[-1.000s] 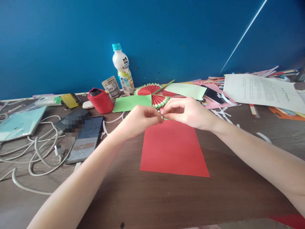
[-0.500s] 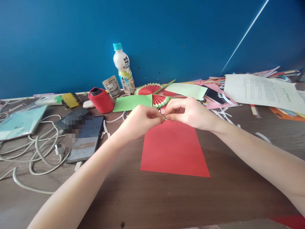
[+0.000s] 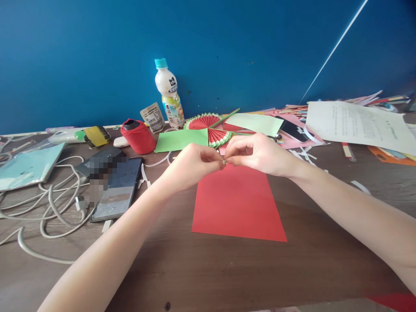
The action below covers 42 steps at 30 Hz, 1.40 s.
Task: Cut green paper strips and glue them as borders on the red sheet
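My left hand (image 3: 190, 164) and my right hand (image 3: 260, 152) meet fingertip to fingertip above the far edge of a red paper sheet (image 3: 237, 203) lying flat on the brown table (image 3: 208, 268). Both pinch a tiny piece between them, too small to name. Just behind the hands lie red-and-green pleated paper fans (image 3: 208, 125) and a green paper sheet (image 3: 180, 140).
A phone (image 3: 117, 190) and tangled white cables (image 3: 48, 203) lie at the left. A red pouch (image 3: 138, 136), a small packet (image 3: 151, 116) and a drink bottle (image 3: 169, 95) stand by the blue wall. Paper sheets, strips and another phone (image 3: 292, 129) clutter the right.
Nothing has moved apart from slight shifts of my pinching fingertips; both hands stay together over the red sheet.
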### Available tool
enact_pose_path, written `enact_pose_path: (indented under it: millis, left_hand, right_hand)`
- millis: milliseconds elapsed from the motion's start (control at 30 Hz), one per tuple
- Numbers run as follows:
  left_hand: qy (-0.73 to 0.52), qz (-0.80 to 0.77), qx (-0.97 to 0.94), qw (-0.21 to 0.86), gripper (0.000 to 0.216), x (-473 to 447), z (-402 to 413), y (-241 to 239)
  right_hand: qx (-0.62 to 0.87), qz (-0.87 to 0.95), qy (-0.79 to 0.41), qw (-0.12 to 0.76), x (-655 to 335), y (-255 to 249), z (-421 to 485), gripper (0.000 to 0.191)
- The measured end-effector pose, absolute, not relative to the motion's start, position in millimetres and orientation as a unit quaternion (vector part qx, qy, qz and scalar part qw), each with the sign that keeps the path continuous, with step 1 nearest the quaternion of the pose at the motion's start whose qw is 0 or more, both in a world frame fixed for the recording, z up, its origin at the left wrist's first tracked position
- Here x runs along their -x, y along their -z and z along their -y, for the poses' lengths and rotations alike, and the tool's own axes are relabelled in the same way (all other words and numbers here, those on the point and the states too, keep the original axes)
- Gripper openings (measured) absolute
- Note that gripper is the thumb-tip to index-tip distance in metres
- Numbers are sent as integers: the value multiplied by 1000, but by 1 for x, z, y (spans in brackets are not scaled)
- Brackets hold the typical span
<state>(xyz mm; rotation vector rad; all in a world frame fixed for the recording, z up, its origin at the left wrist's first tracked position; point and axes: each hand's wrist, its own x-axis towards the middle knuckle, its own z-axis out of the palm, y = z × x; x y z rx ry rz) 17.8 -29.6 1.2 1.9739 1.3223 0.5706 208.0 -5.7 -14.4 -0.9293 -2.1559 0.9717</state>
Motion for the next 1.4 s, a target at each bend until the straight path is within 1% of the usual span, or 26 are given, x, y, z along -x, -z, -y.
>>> enact_pose_path:
  millis: [200,333,400,467,567,667,700,733,800,900,1000,1100,1133,1200,1300,1400]
  left_hand:
    - [-218,-507,-758,347,20,-17,29,-2]
    - [-232,-498,-756,356,16,-12,26,-2]
    - [-244,-497,-743,375,14,-9,23,-3]
    - [-251,-500,-728,397,12,-7,22,-6]
    - [-257,-498,-712,423,10,-5,21,-10]
    - [-257,-491,-703,446,12,-2,20,-11]
    - [-257,-488,-701,452,13,-1,19,-11]
    - [-259,-485,-698,458,13,0,19,-11]
    - [-269,-477,-690,474,14,2,17,-9]
    - [-283,-464,-675,499,14,4,15,-7]
    - [-293,-440,-671,519,12,5,14,-6]
    - [-299,-425,-669,532,8,5,14,-7]
    - [-301,-424,-667,534,8,5,14,-7]
    - [-307,-429,-662,532,8,6,14,-8]
    - [-310,-448,-669,506,11,10,12,-9]
    - [-285,-460,-687,485,16,20,8,-10]
  right_hand:
    - [353,818,-338,304,-207,14,7,13]
    - [425,792,-294,324,-208,12,5,12]
    - [485,769,-255,329,-211,13,0,10]
    - [536,757,-185,325,-216,16,-7,11]
    - [572,758,-102,296,-226,25,-19,12]
    - [585,760,-71,275,-234,32,-26,4]
    - [581,763,-77,273,-234,32,-27,3]
    - [576,765,-90,273,-234,31,-26,7]
    - [571,765,-134,268,-230,28,-22,13]
    - [565,750,-207,274,-221,23,-16,14]
    - [467,773,-337,268,-216,23,-12,18]
    - [341,804,-442,205,-215,24,-11,34]
    - [316,812,-455,184,-215,24,-11,33]
    - [292,820,-465,161,-215,22,-10,24]
    - [284,804,-492,175,-216,19,-9,16]
    - [296,782,-514,193,-216,18,-9,12]
